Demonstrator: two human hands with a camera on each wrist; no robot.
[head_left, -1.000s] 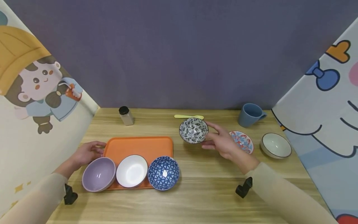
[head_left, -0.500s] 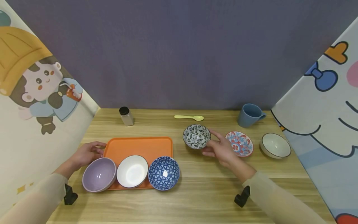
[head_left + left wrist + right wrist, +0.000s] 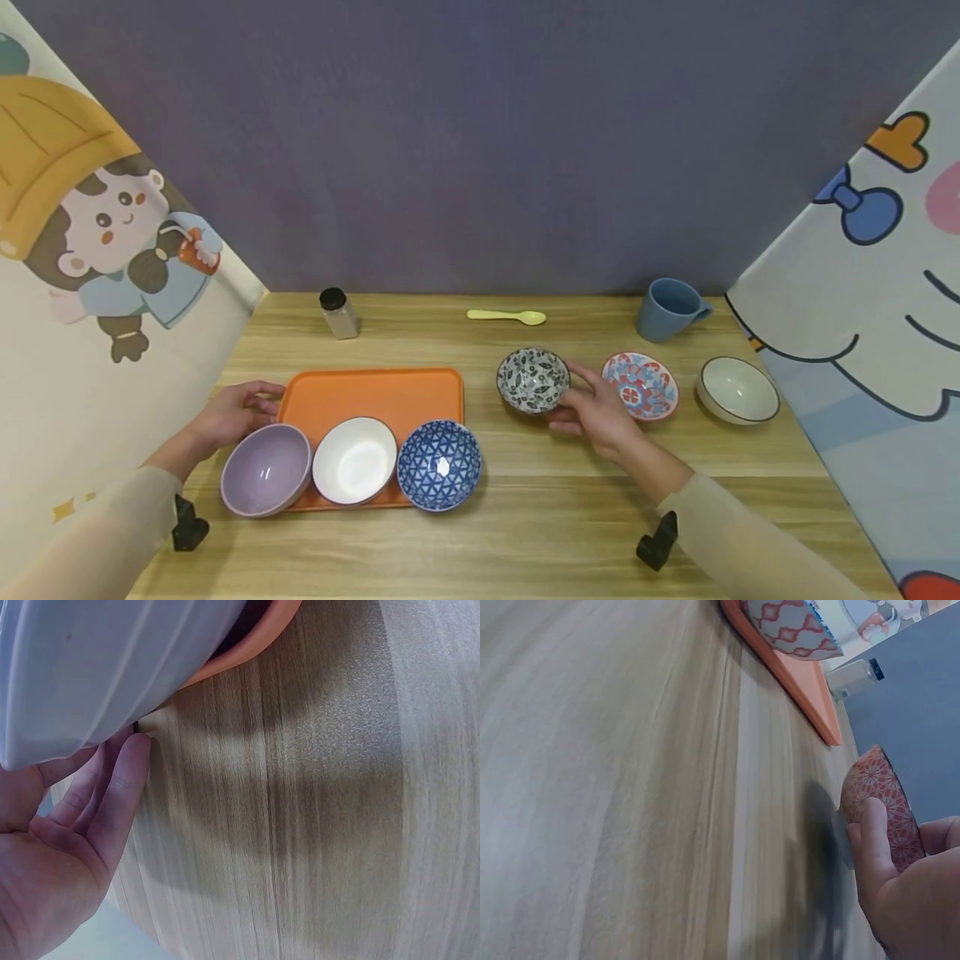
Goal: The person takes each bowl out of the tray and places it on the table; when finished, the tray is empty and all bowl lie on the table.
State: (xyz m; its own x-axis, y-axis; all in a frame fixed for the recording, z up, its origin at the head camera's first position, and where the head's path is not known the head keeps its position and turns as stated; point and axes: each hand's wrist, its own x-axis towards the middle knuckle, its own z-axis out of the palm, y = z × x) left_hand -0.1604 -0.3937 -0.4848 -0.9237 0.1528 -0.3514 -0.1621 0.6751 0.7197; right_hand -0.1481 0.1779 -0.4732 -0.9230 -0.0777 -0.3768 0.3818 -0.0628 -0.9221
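One floral bowl (image 3: 533,381): pinched one-sidedly by right hand (image 3: 597,414); could be tipped if loosened.
Left hand (image 3: 235,410): relaxed, half-bent, nothing visibly held.

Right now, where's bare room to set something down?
Free: table between blue bowl and right sleeve; between jar and spoon; far part of tray. Crowded: its near part (purple bowl, white bowl, blue bowl); right side (plate, mug, pale bowl).

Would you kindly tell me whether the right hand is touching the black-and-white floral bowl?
Touching: in the right wrist view, the right hand has its fingers against the patterned outer wall of the floral bowl.
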